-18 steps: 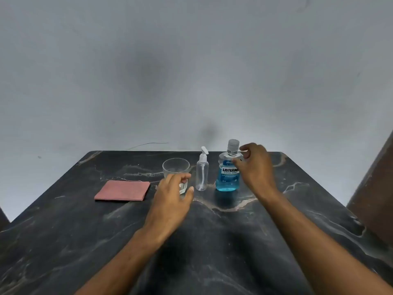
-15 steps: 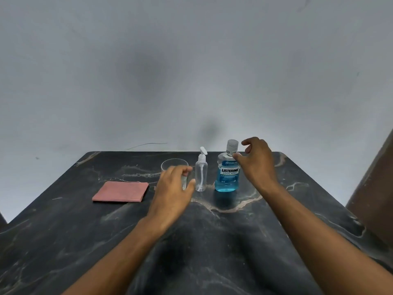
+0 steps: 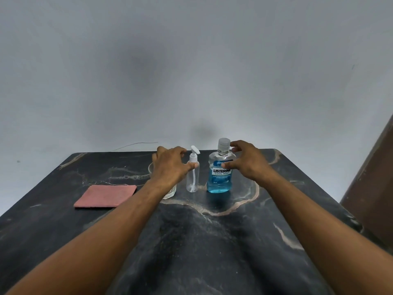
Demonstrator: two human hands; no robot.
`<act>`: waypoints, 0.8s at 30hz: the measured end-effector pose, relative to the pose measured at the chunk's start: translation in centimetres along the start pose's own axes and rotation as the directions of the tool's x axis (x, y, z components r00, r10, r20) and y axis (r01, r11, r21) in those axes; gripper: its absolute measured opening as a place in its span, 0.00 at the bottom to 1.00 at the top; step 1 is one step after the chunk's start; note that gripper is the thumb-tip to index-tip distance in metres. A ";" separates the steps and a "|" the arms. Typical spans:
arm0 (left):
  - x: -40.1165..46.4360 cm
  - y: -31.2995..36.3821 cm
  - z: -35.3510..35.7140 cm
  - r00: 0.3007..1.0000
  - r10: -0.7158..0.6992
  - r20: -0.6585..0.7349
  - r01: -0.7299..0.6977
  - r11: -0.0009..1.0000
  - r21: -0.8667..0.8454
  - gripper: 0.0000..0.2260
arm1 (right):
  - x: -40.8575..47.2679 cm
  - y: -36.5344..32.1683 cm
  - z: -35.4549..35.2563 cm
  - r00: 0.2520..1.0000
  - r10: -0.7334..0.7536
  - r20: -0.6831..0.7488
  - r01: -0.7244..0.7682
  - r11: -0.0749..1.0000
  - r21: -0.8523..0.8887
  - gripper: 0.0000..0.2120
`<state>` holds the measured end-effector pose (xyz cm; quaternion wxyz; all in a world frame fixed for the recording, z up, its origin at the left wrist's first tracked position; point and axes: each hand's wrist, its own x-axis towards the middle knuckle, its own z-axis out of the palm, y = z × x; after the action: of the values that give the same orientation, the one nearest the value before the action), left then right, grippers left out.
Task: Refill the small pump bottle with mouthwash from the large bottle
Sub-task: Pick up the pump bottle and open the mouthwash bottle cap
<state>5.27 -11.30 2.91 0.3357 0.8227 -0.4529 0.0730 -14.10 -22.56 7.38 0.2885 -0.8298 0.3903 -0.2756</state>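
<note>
Both hands reach toward the bottles on the dark marble counter [image 3: 191,241].

Left hand [image 3: 170,167], spread, thumb by the empty pump bottle [image 3: 192,173]; right hand [image 3: 246,160], spread, at the Listerine bottle [image 3: 220,177], cap on, at pump bottle's 3 o'clock.

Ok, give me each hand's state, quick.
Left hand: open, holding nothing, thumb at the small pump bottle.
Right hand: open, fingers spread beside the large bottle.

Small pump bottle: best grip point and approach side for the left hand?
Grip the small pump bottle around its clear cylindrical body, below the white pump head, coming in from its left, where the left hand is. It stands upright; the mouthwash bottle crowds its right, and the glass sits near its left, so keep fingers high.
</note>
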 end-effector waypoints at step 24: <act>-6.0 0.9 -7.0 0.995 -0.062 0.076 0.070 0.991 -0.113 0.15 | -3.3 -1.6 0.1 0.992 -0.102 0.075 0.099 0.994 0.044 0.21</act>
<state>2.35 -3.18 6.18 0.3685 0.8185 -0.4407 0.0059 -15.06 -18.99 7.66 0.3054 -0.8525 0.3309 -0.2654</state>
